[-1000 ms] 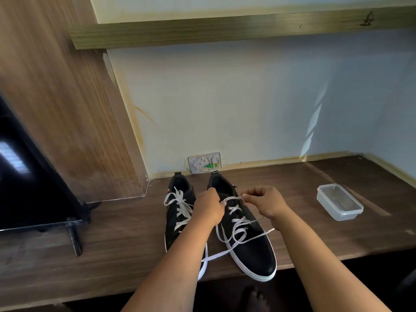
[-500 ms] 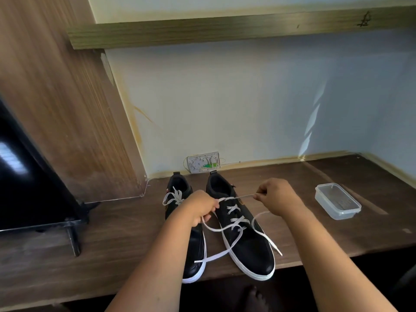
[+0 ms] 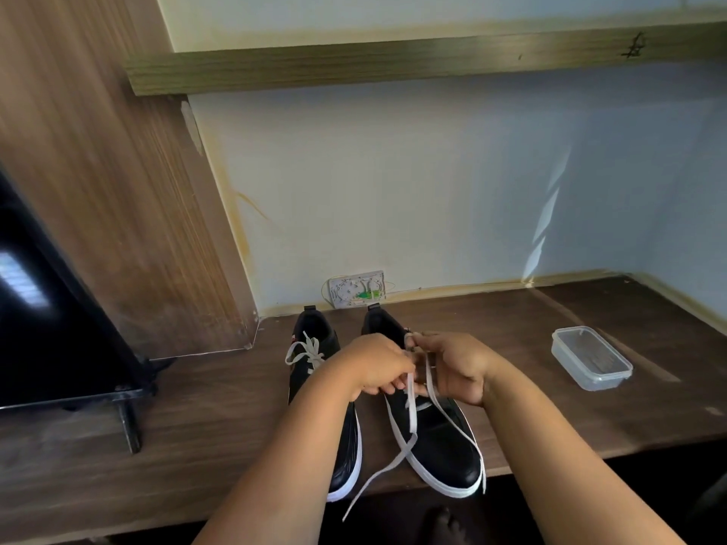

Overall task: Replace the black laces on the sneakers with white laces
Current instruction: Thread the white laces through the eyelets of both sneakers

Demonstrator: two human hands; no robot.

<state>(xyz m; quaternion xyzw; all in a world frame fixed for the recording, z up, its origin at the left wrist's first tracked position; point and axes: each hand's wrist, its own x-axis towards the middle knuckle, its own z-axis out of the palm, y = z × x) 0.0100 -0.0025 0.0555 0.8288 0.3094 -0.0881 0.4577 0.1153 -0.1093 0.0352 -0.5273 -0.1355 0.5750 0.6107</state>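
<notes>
Two black sneakers with white soles stand side by side on the wooden desk, toes toward me. The left sneaker (image 3: 346, 446) carries a tied white lace (image 3: 309, 354) near its collar. Over the right sneaker (image 3: 440, 446), my left hand (image 3: 373, 365) and my right hand (image 3: 456, 365) meet, each pinching a strand of its white lace (image 3: 411, 411). The two loose lace ends hang down across the toe and over the desk's front edge. My hands hide the eyelets of the right sneaker.
A clear lidded plastic container (image 3: 590, 357) sits on the desk (image 3: 196, 446) to the right. A black screen on a stand (image 3: 59, 328) occupies the left. An open wall socket (image 3: 358, 289) is behind the shoes, and a shelf (image 3: 393, 61) runs overhead.
My hands, pulled apart half a second ago with the lace stretched between them, have come together above the right sneaker. The loose ends now hang lower over the desk edge.
</notes>
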